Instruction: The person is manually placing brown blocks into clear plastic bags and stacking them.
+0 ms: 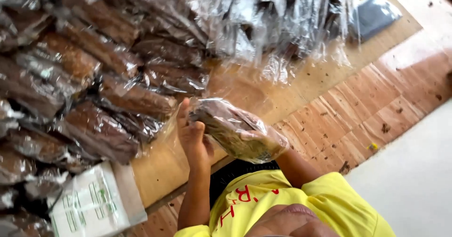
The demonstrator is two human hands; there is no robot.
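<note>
I hold a clear plastic bag point(230, 128) filled with brown shredded leaf between both hands, just above the edge of a low wooden board point(292, 88). My left hand point(192, 134) presses flat against the bag's left end, fingers pointing up. My right hand point(266, 140) is under and behind the bag, seen through the plastic, gripping its right side. A heap of similar filled bags point(94, 86) lies to the left of my hands.
More packed bags in clear plastic point(273, 20) are piled at the top. A white printed package point(92, 204) lies at lower left. A grey packet point(374, 13) rests at upper right. Wooden parquet floor point(376, 100) with crumbs runs to the right.
</note>
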